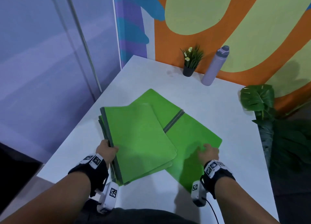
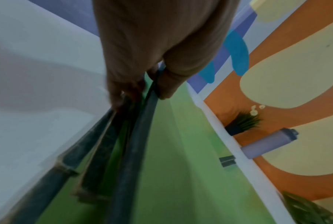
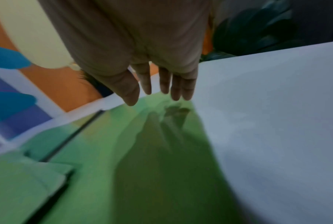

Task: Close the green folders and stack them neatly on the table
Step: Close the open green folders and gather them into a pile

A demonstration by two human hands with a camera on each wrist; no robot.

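Observation:
A stack of closed green folders [image 1: 141,143] with dark grey spines lies at the left of the white table [image 1: 218,105]. My left hand [image 1: 107,150] grips the spine edge of the stack [image 2: 131,136], thumb on top and fingers underneath. Under the stack's right side lies an open green folder [image 1: 193,136], spread flat with its grey spine [image 1: 174,121] showing. My right hand [image 1: 208,152] hovers over the open folder's near right flap [image 3: 142,151], fingers [image 3: 165,81] straight and spread, holding nothing.
A small potted plant [image 1: 190,62] and a lilac water bottle [image 1: 213,65] stand at the table's far edge by the painted wall. A large leafy plant [image 1: 262,105] stands off the table's right side. The table's left edge drops off beside the stack.

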